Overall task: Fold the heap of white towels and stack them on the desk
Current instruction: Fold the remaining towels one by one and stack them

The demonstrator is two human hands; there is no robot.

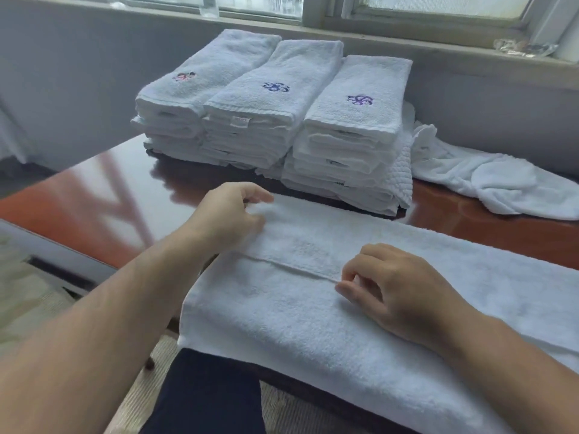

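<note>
Towel tag (240, 120) text illegible

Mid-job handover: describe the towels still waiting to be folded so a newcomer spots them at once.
Look at the reddish desk below the window, where three neat towel stacks stand at the far edge. Just right of them lies the loose heap: the only white cloth that is crumpled, with no square edges or embroidered emblem.

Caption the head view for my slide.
Left hand and right hand pinch the towel along its fold on the desk, three stacks behind.
</note>
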